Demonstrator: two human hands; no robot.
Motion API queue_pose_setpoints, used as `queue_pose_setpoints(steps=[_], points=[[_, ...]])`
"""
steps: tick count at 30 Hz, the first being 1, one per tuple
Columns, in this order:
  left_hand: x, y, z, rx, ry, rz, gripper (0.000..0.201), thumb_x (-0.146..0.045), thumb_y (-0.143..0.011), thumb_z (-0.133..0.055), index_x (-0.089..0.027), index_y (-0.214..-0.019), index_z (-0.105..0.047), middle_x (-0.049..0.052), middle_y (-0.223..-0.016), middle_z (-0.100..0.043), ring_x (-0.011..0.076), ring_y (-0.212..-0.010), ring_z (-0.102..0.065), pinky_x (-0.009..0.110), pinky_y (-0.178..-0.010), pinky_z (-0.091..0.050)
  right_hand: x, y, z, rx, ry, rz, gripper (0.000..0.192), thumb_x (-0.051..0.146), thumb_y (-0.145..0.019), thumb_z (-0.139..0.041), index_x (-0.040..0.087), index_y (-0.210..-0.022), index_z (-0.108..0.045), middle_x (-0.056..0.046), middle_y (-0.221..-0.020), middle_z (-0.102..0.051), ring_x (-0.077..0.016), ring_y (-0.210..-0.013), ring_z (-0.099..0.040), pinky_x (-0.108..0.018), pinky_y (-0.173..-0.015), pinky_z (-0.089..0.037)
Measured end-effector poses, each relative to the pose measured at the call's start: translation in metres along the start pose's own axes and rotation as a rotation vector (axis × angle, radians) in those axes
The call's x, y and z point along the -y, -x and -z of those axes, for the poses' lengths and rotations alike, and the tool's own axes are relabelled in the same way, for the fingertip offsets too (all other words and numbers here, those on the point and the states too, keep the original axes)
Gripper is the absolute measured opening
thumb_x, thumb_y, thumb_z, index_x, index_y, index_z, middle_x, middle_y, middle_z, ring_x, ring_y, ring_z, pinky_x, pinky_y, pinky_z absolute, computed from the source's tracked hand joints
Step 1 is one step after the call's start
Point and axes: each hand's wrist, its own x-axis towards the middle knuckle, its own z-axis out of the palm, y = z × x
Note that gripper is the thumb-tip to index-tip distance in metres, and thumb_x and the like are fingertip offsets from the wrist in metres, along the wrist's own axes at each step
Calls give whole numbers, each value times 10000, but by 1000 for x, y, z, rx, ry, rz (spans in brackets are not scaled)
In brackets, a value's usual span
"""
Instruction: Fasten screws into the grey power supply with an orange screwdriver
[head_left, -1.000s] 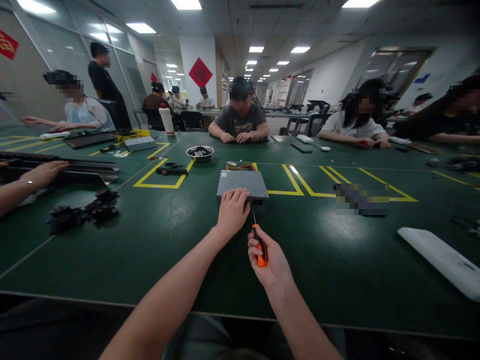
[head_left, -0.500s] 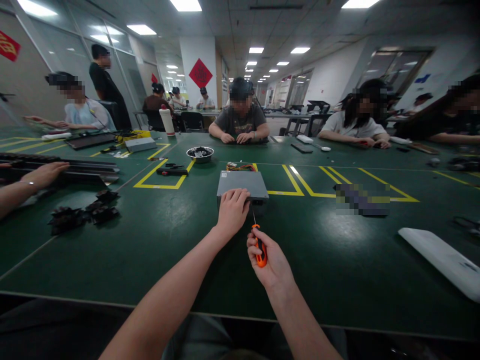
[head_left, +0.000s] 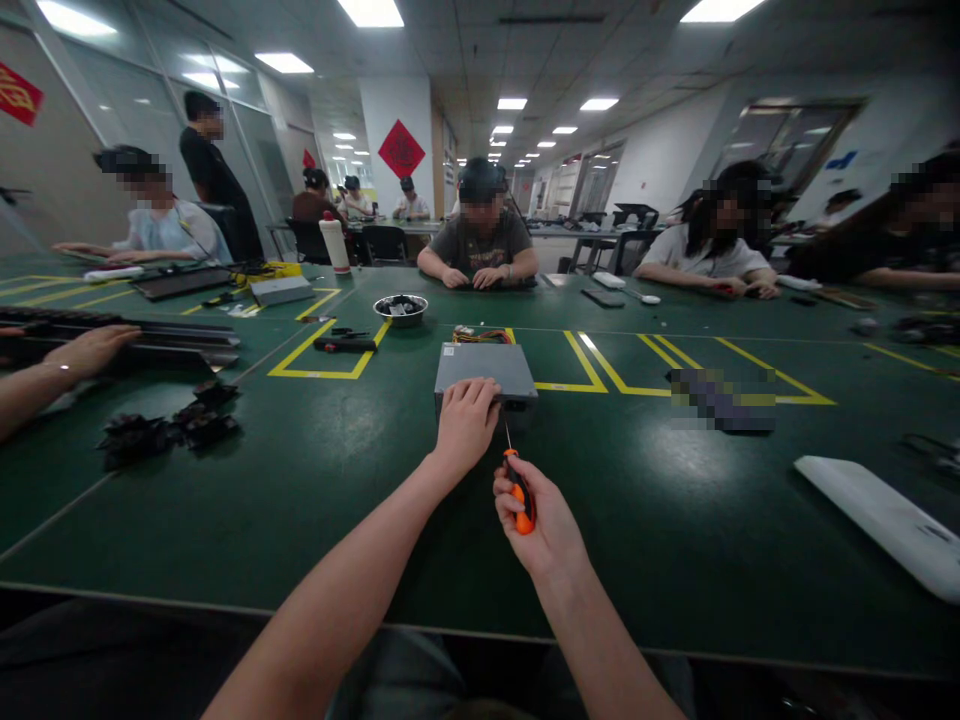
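Observation:
A grey metal box with coloured wires at its far end lies on the green table in front of me. My left hand rests on the box's near edge and holds it down. My right hand grips an orange-handled screwdriver. Its thin shaft points up at the near face of the box, just right of my left hand.
A steel bowl of small parts and a black tool lie beyond the box. Black parts sit at the left, next to another person's hand. A white panel lies at the right. Several people sit around the table.
My hands and the box hold nearly still; my right fingers shift slightly around the screwdriver handle.

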Motion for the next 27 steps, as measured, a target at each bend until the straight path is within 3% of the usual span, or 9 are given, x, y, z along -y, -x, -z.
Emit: queue_pose_setpoints(steps=[8,12,16,23,27], points=[[-1,0,1,-7,4,0,195,-184,-834,-466,-201,-1019,-526,34,-1104,-583,205,-1035,-468,352,-884,-358,1,0,4,10,-36,-96,176,197,-870,-441,61,-895,-550,-12,-632,-524,-30,-473,-478,-85,-355,-384],[-1,0,2,-10,2,-3,185,-189,-839,-461,-199,-1011,-529,33,-1101,-585,205,-1025,-472,351,-878,-360,0,0,1,26,4,-56,174,200,-860,-450,66,-886,-557,-4,-609,-505,-31,-443,-443,-93,-329,-363],[-1,0,3,-11,0,-3,189,-187,-837,-467,-199,-1015,-530,34,-1105,-583,205,-1029,-471,351,-881,-359,-1,1,0,-2,-8,18,53,112,-815,-492,97,-786,-534,-2,-623,-496,-20,-438,-423,-72,-302,-309],[0,0,1,-1,5,4,198,-184,-836,-468,-202,-1024,-527,35,-1120,-576,202,-1040,-467,352,-897,-354,3,2,3,9,-62,-65,153,182,-859,-452,67,-905,-540,-9,-655,-505,-25,-462,-459,-80,-333,-370],[0,0,1,6,-12,11,200,-185,-837,-468,-206,-1027,-525,37,-1096,-582,204,-1034,-471,353,-881,-361,4,1,2,21,-28,-40,136,182,-853,-457,76,-860,-541,-9,-639,-503,-22,-435,-429,-80,-305,-338]])
